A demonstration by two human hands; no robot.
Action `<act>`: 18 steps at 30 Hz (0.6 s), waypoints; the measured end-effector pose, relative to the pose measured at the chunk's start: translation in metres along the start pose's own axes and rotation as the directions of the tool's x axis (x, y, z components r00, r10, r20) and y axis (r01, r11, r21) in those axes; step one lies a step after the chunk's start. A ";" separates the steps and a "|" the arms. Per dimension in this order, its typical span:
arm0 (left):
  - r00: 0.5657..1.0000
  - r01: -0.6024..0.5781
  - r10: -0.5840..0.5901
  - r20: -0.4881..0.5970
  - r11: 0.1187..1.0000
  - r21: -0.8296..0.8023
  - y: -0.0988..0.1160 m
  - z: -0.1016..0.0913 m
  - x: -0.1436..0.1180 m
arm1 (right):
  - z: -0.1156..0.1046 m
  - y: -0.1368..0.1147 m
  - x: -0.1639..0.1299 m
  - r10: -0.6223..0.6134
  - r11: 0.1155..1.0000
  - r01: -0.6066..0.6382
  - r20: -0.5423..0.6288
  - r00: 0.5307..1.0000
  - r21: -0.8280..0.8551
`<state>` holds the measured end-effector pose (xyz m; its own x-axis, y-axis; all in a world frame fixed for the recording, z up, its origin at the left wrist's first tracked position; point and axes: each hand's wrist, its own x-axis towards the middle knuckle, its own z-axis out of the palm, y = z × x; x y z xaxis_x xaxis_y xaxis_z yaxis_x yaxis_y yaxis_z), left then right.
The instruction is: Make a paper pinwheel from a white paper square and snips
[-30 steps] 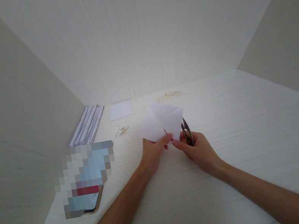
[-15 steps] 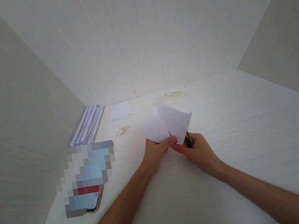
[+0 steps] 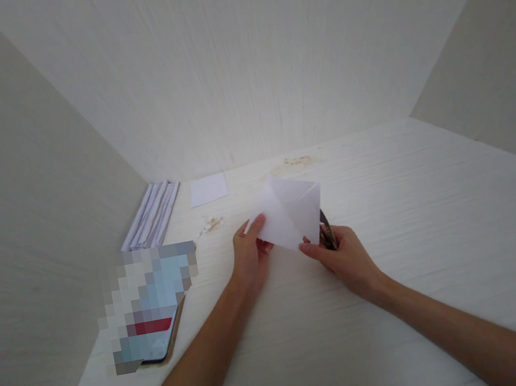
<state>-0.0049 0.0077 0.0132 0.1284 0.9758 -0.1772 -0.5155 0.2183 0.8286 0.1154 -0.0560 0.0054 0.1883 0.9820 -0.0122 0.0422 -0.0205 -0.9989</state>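
Folded paper: a white folded sheet (image 3: 291, 213), held above the table (image 3: 391, 209) between both hands.
Left hand: the left hand (image 3: 249, 257) pinches the sheet's left edge, thumb on top.
Right hand: the right hand (image 3: 344, 257) pinches the lower right corner with thumb and forefinger; the other fingers are curled around small snips (image 3: 326, 231).
Left of the hands: a blurred-out phone (image 3: 151, 308), a stack of paper strips (image 3: 152, 215), a small white sheet (image 3: 208, 190).
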 end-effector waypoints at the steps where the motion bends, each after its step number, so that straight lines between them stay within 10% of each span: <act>1: 1.000 0.000 0.000 0.002 1.000 -0.009 0.001 -0.001 0.001 | 0.000 0.001 0.001 0.010 0.999 -0.009 -0.022 1.000 0.035; 10: 0.982 0.038 -0.071 0.174 0.982 0.183 -0.007 -0.009 -0.001 | -0.004 -0.006 0.010 0.099 0.857 0.076 -0.307 0.947 0.510; 18: 0.995 -0.062 0.039 0.089 0.962 0.266 -0.013 -0.001 -0.008 | -0.001 -0.001 0.008 0.064 0.895 0.058 -0.256 0.964 0.442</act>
<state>-0.0003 -0.0032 0.0032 0.1832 0.9783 -0.0965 -0.2785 0.1458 0.9493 0.1176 -0.0487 0.0068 0.4356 0.8978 -0.0646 -0.3853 0.1212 -0.9148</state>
